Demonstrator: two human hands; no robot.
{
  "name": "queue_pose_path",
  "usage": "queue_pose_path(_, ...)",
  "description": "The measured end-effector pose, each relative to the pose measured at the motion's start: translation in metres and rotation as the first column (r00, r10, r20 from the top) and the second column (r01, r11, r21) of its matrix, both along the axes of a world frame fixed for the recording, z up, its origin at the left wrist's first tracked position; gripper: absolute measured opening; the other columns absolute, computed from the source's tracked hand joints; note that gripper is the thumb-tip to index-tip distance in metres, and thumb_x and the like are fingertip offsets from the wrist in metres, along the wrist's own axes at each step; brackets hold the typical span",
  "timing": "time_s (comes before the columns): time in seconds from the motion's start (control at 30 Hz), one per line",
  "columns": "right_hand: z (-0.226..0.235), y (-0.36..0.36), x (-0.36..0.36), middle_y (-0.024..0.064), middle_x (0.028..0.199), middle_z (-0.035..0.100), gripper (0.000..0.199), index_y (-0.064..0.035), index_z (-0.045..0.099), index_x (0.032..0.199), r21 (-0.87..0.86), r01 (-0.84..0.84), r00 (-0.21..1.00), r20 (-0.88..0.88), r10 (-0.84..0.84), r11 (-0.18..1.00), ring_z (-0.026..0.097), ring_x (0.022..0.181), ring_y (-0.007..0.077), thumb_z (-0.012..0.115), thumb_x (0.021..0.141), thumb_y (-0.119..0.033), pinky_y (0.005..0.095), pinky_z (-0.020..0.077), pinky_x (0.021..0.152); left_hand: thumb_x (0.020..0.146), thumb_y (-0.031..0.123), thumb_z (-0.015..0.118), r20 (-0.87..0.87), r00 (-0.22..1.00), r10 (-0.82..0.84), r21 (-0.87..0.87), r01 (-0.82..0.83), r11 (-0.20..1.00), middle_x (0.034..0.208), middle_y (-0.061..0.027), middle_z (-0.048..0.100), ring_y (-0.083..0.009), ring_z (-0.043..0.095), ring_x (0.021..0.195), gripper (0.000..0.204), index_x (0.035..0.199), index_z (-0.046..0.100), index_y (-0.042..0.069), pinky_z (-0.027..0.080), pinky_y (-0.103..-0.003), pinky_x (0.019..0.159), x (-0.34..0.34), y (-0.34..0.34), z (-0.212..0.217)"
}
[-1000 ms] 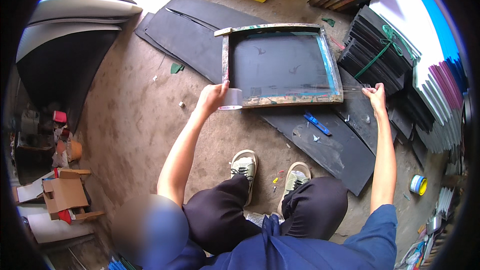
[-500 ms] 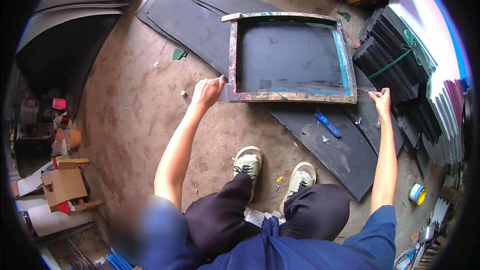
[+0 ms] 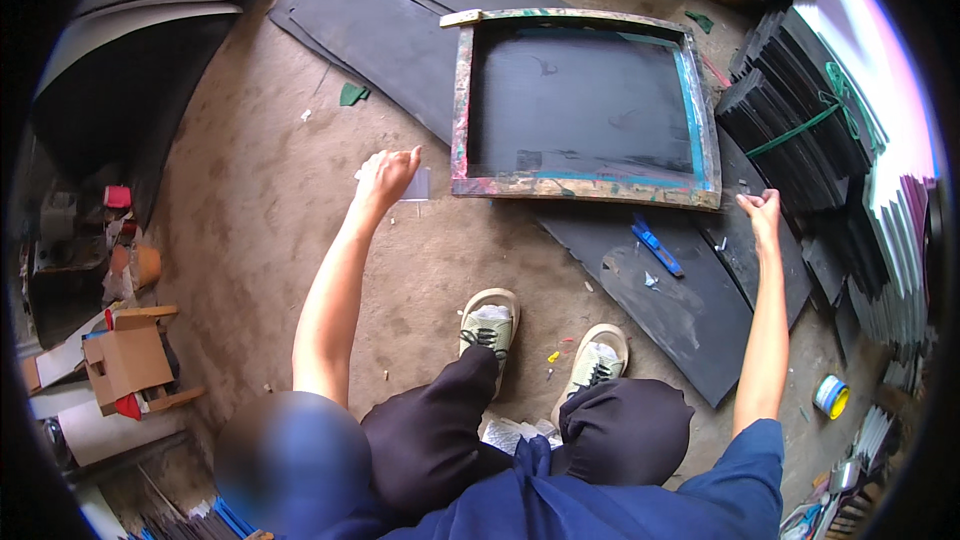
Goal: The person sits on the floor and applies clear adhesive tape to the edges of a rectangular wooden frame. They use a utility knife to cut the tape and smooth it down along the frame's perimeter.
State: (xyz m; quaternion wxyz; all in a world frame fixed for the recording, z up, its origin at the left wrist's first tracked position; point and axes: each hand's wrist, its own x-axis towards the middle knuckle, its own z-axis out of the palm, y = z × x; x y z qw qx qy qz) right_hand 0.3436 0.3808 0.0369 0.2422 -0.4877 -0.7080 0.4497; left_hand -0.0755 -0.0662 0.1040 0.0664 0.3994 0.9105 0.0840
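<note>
My left hand (image 3: 388, 178) is closed, left of a paint-stained wooden screen frame (image 3: 590, 190). A clear strip (image 3: 415, 183) shows at its fingers, apart from the frame's near left corner. How far the strip runs I cannot make out. My right hand (image 3: 762, 208) pinches just beyond the near right corner; what it holds, if anything, is too faint to see. The frame has dark mesh with blue tape along its inner edges, and a small wood block (image 3: 461, 19) sits at its far left corner. It rests over large black sheets (image 3: 640, 310).
A blue cutter knife (image 3: 656, 245) lies on the black sheet near the frame. Dark panels tied with green string (image 3: 800, 128) stack up at right. A blue-and-yellow tin (image 3: 831, 397) stands at lower right, a cardboard box (image 3: 130, 360) at left. Green scraps (image 3: 353, 94) lie on the floor.
My left hand has moved left, carrying the clear strip away from the frame's near left corner. My right hand has stayed nearly in place, still pinched. The view has shifted slightly.
</note>
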Motion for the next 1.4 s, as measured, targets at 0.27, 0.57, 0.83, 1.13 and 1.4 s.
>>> queue_pose_path(0.27, -0.011, -0.017, -0.013, 0.0167, 0.09, 0.056, 0.046, -0.0022, 0.031, 0.102, -0.227, -0.055, 0.997, -0.069, 0.04, 0.972, 0.055, 0.088, 0.0205, 0.067, 0.073, -0.005, 0.0309, 0.0448, 0.075, 0.09, 0.03, 0.043, 0.184, 0.981, 0.066, 0.126, -0.091, 0.988, 0.056, -0.025, 0.046, -0.0384, 0.051, 0.053, 0.046, 0.059, 0.05, -0.003, 0.038, -0.044, 0.052, -0.021, -0.022, -0.038)
queue_pose_path(0.57, -0.04, -0.02, -0.02, 0.0119, 0.081, 0.06, 0.044, -0.0045, 0.034, 0.095, -0.018, 0.019, 0.996, 0.084, -0.017, 1.0, 0.059, 0.074, 0.0158, 0.071, 0.07, -0.006, 0.0273, 0.046, 0.069, 0.092, 0.033, 0.039, 0.183, 0.982, 0.05, 0.078, -0.066, 0.995, 0.052, -0.0227, 0.042, -0.0349, 0.046, 0.046, 0.049, 0.061, 0.046, -0.004, 0.036, -0.041, 0.049, -0.027, -0.007, -0.035)
queue_pose_path(0.83, -0.028, -0.032, -0.036, 0.0119, 0.072, 0.064, 0.045, -0.0047, 0.034, 0.092, 0.131, 0.059, 0.971, 0.224, -0.088, 0.99, 0.063, 0.07, 0.0224, 0.072, 0.067, -0.009, 0.033, 0.0467, 0.067, 0.092, 0.034, 0.04, 0.194, 0.979, 0.057, 0.096, -0.077, 0.992, 0.052, -0.0223, 0.042, -0.034, 0.045, 0.045, 0.049, 0.061, 0.047, -0.004, 0.036, -0.041, 0.049, -0.026, -0.01, -0.039)
queue_pose_path(1.13, -0.021, -0.041, -0.043, 0.0157, 0.075, 0.063, 0.043, -0.0041, 0.035, 0.092, 0.182, 0.121, 0.952, 0.259, -0.167, 0.976, 0.063, 0.071, 0.0266, 0.07, 0.067, -0.004, 0.035, 0.0471, 0.066, 0.091, 0.035, 0.04, 0.145, 0.988, 0.054, 0.068, -0.064, 0.996, 0.053, -0.0232, 0.043, -0.0351, 0.047, 0.047, 0.05, 0.061, 0.048, -0.004, 0.036, -0.042, 0.049, -0.026, -0.004, -0.037)
queue_pose_path(1.4, -0.022, -0.036, -0.056, 0.0288, 0.08, 0.058, 0.051, 0.0094, 0.03, 0.109, 0.23, -0.014, 0.915, 0.395, -0.08, 0.973, 0.059, 0.083, 0.0404, 0.063, 0.071, 0.0, 0.0467, 0.0474, 0.073, 0.09, 0.033, 0.042, 0.119, 0.992, 0.035, 0.09, -0.046, 0.995, 0.059, -0.025, 0.047, -0.0389, 0.051, 0.054, 0.048, 0.062, 0.05, -0.004, 0.038, -0.043, 0.052, -0.031, -0.005, -0.042)
